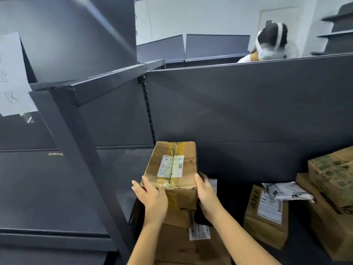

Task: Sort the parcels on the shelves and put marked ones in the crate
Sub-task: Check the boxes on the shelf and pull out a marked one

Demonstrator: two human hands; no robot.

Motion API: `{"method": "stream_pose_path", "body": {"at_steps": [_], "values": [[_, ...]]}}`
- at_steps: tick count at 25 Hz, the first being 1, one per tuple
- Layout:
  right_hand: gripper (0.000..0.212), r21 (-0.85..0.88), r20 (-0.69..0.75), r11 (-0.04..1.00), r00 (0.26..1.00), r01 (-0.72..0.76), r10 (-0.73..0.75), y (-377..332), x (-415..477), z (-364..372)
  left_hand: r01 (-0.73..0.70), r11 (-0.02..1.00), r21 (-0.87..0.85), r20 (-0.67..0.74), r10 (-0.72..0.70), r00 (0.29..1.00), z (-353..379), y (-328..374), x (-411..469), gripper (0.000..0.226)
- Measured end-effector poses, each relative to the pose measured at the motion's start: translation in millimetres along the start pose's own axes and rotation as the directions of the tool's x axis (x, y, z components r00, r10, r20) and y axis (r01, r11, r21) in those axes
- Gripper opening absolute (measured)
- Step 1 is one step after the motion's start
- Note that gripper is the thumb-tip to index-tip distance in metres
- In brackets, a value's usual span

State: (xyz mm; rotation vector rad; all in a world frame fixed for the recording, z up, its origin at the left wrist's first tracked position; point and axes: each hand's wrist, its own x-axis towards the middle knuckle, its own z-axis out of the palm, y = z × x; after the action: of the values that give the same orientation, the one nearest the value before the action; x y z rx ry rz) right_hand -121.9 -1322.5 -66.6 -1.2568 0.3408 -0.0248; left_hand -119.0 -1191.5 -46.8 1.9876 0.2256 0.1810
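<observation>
Parcel in hand at the grey shelving: we hold a taped cardboard parcel (175, 165) by its near end, with both grips clamped on it. The left grip (150, 196) wraps the near-left corner, fingers curled over the top edge. The right grip (207, 196) takes the near-right corner, thumb on top and fingers down the side.

The parcel lies flat with its long side pointing away from us, in front of the dark back panel (248, 111) of the shelf unit. A white shipping label (171, 166) sits across its top seam, crossed by yellow tape (177, 146). The cardboard is creased and dented at the corners. Directly beneath it is a larger carton (191, 249) bearing its own white label (199, 232); we cannot tell whether the parcel rests on that carton or hangs just above it.

To the right stands a brown box (265, 213), label facing us, with a crumpled white mailer bag (288, 192) lying on its top edge. Further right, a green-printed carton (332, 175) sits on another brown carton (328, 226).

To the left, a slanted grey upright (86, 159) divides us from a neighbouring shelf board (47, 188). A handwritten paper sheet (13, 73) is taped to the panel at the far left. Beyond the back panel, another person (271, 44) wearing a white head strap bends over the next aisle. No crate shows in this view.
</observation>
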Motion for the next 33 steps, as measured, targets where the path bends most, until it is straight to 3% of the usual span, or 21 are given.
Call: {"method": "stream_pose_path", "body": {"at_steps": [5, 7, 9, 13, 19, 21, 25, 30, 33], "values": [[0.056, -0.209, 0.021, 0.978, 0.999, -0.02, 0.025, -8.1, 6.3, 0.9, -0.048, 0.986, 0.158, -0.146, 0.072, 0.987, 12.6, -1.0, 13.1, 0.048], [0.059, -0.185, 0.011, 0.982, 0.999, -0.046, 0.049, -5.6, 4.4, -6.9, -0.082, 0.985, 0.155, -0.172, 0.109, 0.979, 19.9, -0.8, 5.9, 0.051], [0.058, -0.123, -0.026, 0.99, 0.997, -0.072, 0.069, -0.1, 0.5, -22.8, -0.215, 0.961, 0.175, -0.181, 0.246, 0.952, 29.9, -1.9, -6.3, 0.063], [0.048, -0.061, -0.177, 0.988, 0.975, -0.144, 0.132, 12.2, -12.9, -75.8, -0.518, 0.825, 0.226, -0.034, 0.538, 0.843, 68.2, 12.3, -40.2, 0.076], [0.035, -0.018, -0.37, 0.993, 0.923, -0.12, 0.105, 13.3, -40.9, -169.3, -0.689, 0.682, 0.244, 0.168, 0.67, 0.723, 144.7, 22.9, -80.9, 0.065], [0.039, -0.026, -0.421, 0.993, 0.902, -0.116, 0.095, 12.4, -46.7, -197.6, -0.703, 0.669, 0.242, 0.288, 0.643, 0.71, 169.4, 20.0, -90.6, 0.066], [0.032, -0.008, -0.466, 0.99, 0.877, -0.139, 0.119, 13.0, -58.1, -234.2, -0.619, 0.745, 0.25, 0.503, 0.446, 0.74, 204.7, 17.3, -103.9, 0.074], [0.033, -0.002, -0.476, 0.971, 0.854, -0.239, 0.21, 23.4, -60.8, -261.3, -0.413, 0.867, 0.279, 0.61, 0.172, 0.773, 232.8, 7.0, -109.1, 0.074], [0.025, -0.002, -0.464, 0.955, 0.846, -0.298, 0.263, 33.9, -55.3, -262.7, -0.252, 0.924, 0.286, 0.652, 0.004, 0.758, 243.8, -8.3, -99.0, 0.073]]}}
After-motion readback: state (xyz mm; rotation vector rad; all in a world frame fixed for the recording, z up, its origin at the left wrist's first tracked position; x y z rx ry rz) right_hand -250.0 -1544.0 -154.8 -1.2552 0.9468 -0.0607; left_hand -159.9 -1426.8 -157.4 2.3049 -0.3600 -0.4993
